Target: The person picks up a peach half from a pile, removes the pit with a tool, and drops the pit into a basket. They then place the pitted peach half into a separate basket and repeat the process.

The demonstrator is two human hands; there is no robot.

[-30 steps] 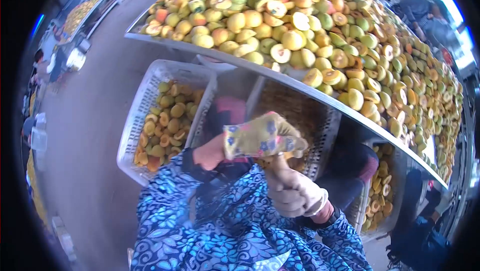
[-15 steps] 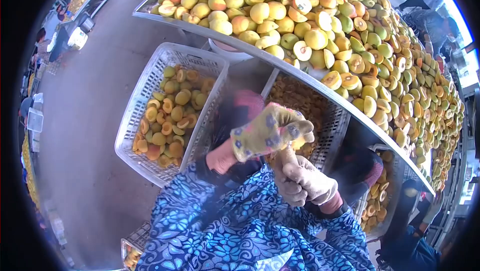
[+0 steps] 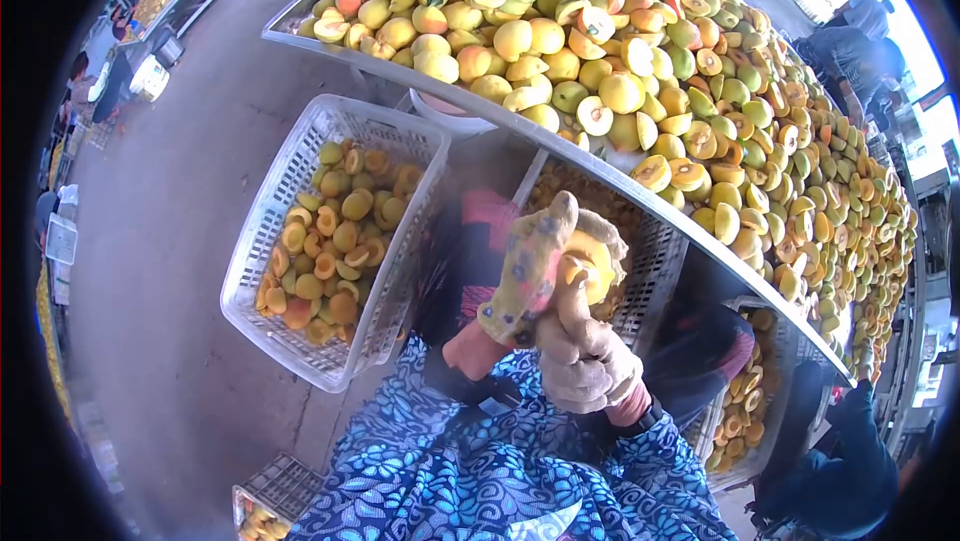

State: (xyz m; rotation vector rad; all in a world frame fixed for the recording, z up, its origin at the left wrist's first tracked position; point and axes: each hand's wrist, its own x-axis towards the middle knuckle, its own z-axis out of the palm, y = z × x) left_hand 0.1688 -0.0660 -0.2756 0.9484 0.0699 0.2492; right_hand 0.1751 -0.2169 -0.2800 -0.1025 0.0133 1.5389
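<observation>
A yellow fruit half (image 3: 592, 266) lies in my left hand (image 3: 540, 266), which wears a floral-patterned glove and has its fingers curled round the fruit, thumb pointing up. Just below it, my right hand (image 3: 585, 361) in a pale glove is closed, with one finger or a slim object reaching to the cut face of the fruit. What the right hand grips is too hidden to name. Under both hands sits a crate (image 3: 655, 281) with small orange-brown pieces.
A metal-edged table (image 3: 640, 191) heaped with halved fruit (image 3: 620, 91) spans the top and right. At the left stands a white crate (image 3: 240, 261) of fruit halves; another crate (image 3: 790, 391) is at the lower right. Other people (image 3: 850, 61) are at the edges.
My left hand has turned so its thumb points up and the fruit's cut face shows. The right hand has moved slightly left. The view has shifted a little.
</observation>
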